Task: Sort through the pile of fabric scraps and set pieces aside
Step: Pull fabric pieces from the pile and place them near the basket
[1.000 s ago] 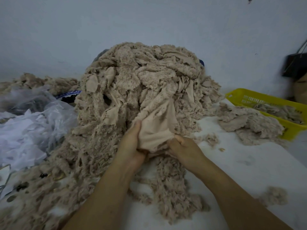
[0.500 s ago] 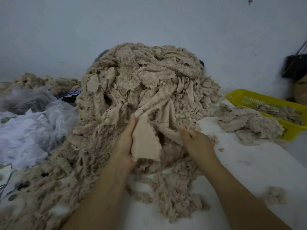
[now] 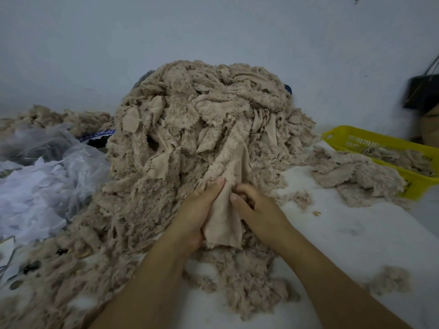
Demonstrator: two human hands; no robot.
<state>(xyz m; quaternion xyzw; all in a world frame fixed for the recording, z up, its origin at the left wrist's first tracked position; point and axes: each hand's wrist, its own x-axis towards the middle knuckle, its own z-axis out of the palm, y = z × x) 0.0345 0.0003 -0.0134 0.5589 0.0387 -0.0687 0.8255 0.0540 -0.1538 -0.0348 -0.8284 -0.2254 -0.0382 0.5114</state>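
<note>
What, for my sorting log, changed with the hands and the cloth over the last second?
The right hand, which had swung out rightward, came back beside the left hand, which kept its grip. Both hold the smooth cloth piece. It was spread wider before and now hangs gathered between them. The scrap pile, yellow basket and plastic bags stayed put.

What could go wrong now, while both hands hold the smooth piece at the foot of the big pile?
1. The smooth piece, gripped by the left hand and the right hand, runs up into the tall pile. A hard pull may drag tangled scraps down with it.
2. The plastic bags lie right beside the pile, so sliding scraps could spill onto them and get mixed in.
</note>
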